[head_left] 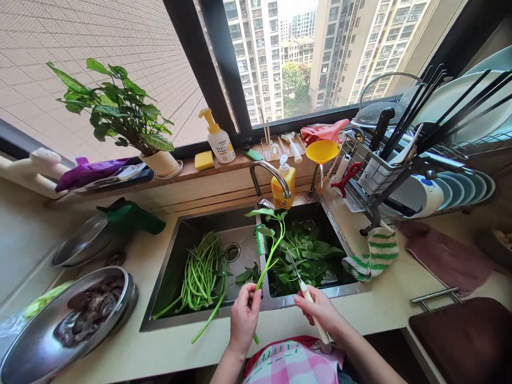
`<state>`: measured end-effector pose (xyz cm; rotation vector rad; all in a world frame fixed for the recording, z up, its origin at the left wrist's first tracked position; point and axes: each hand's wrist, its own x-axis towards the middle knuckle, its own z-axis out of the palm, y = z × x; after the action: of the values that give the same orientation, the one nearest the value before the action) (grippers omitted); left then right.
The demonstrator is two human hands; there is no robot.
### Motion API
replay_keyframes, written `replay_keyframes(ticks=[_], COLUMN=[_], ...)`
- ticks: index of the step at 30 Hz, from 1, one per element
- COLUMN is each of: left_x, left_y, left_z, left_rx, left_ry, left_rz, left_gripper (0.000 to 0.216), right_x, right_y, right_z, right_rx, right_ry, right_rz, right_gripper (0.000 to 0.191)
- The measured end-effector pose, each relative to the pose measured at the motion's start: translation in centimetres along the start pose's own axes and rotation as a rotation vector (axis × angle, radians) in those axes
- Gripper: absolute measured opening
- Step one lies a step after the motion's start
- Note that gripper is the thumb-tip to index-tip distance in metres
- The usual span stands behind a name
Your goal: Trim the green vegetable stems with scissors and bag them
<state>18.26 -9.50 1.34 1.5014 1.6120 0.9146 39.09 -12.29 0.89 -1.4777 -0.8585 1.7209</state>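
Note:
My left hand [245, 314] is closed around a leafy green vegetable stalk [276, 245], which points up over the divider of the double sink [160, 298]. In my right hand [320, 310] is a slim knife [306, 293] with a white handle, its blade pointing up and left over the right basin. Blade and stalk are apart. A pile of long green stems [200, 272] fills part of the left basin. Loose green leaves [308, 253] lie in the right basin, and a few leaves [248, 274] sit near the divider.
A metal bowl of dark food [16, 346] stands on the left counter. Behind the sink are the faucet [270, 166] and a yellow bottle [290, 181]. A dish rack [356, 186] and a striped cloth [380, 250] are on the right. A potted plant [160, 162] is on the sill.

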Motion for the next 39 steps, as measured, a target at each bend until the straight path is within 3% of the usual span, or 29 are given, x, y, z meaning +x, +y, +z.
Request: replay_keyframes(ticks=[6, 10, 15, 24, 32, 39], left_x=[-0.4, -0.5, -0.4, -0.4, -0.5, -0.5], left_y=[-0.5, -0.6, -0.5, -0.1, -0.8, -1.5], left_z=[-1.0, -0.6, 0.0, 0.1, -0.4, -1.3], left_rx=[-0.042, -0.202, -0.312, -0.338, -0.235, -0.109], left_ry=[-0.029, -0.104, -0.135, -0.16, -0.158, -0.135], left_rz=[-0.033, -0.127, -0.196, -0.22, -0.184, -0.097], left_gripper=[0.033, 0.038, 0.042, 0.046, 0.044, 0.039], right_x=[-0.2, -0.6, -1.0, -0.9, -0.6, -0.4], right_y=[-0.5, -0.7, -1.0, -0.9, 0.2, 0.8], right_z=[-0.8, -0.5, -0.4, -0.4, -0.4, -2.1], right_rx=[0.12, 0.302, 0.425, 0.438, 0.343, 0.224], right_ry=[-0.112, -0.255, -0.332, -0.294, -0.114, -0.073], right_rz=[0.03, 0.151, 0.172, 0.152, 0.156, 0.019], right_gripper=[0.043, 0.046, 0.046, 0.045, 0.044, 0.044])
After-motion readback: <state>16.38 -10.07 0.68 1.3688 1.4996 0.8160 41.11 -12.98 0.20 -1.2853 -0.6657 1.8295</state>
